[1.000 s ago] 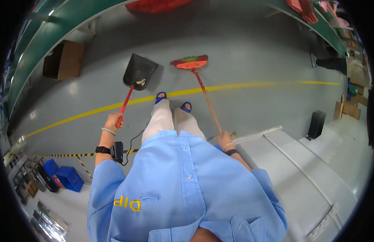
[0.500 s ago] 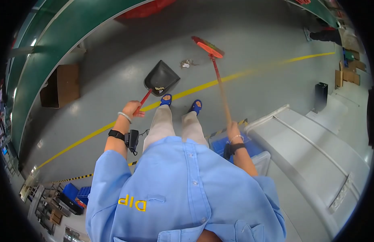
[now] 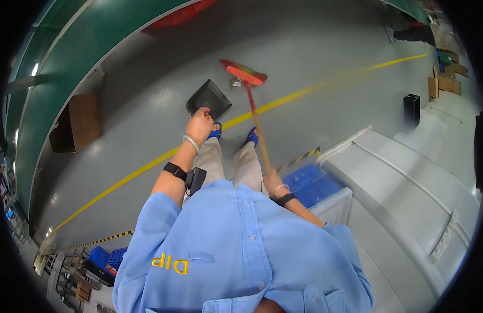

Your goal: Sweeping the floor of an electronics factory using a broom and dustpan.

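My right hand (image 3: 273,182) is closed round the wooden handle of a broom (image 3: 257,122). The broom's orange-red head with green bristles rests on the grey floor, ahead of my feet. Beside the head, partly covered by it, lies a small heap of litter (image 3: 235,82). A black dustpan (image 3: 204,97) sits just left of that heap, its open side facing it. My left hand (image 3: 199,125), fingers curled, is over the dustpan's near end. It hides the pan's red handle and the scraps seen in the pan earlier.
A yellow line (image 3: 283,100) crosses the floor by my blue sandals (image 3: 215,130). An open cardboard box (image 3: 85,122) stands left, under a green-edged bench. At right are a blue bin (image 3: 312,182), a white cabinet (image 3: 398,182) and a black box (image 3: 411,108). Another person's leg (image 3: 413,34) shows far right.
The broom head has swung left and nearer, up to the litter heap. My right hand has moved left and slightly nearer me. My left hand has moved right and forward, over the dustpan.
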### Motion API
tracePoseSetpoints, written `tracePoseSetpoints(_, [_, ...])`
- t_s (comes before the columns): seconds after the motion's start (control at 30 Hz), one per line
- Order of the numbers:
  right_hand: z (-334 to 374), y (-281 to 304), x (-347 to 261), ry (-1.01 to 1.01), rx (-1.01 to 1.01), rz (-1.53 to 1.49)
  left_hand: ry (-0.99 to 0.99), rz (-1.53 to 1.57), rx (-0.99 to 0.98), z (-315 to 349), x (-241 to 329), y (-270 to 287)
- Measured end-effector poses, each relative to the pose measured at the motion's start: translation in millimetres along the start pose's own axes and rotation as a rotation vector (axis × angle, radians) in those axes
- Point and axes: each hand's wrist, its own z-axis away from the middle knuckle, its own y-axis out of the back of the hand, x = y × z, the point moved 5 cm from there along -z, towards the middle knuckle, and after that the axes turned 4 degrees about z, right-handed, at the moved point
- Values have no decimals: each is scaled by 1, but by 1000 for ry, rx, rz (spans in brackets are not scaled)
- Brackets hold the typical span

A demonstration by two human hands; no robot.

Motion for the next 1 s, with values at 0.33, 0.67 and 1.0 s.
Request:
tracePoseSetpoints(0.33, [66,14,9,231,-354,-178,45,-113,-6,-9,11,-2])
tracePoseSetpoints(0.67, [-5,120,-38,240,-29,216,129,-61,-31,-32,-18,25])
tracePoseSetpoints(1.0, [-28,32,-54,256,-111,163,89,-26,-33,-70,-22,23])
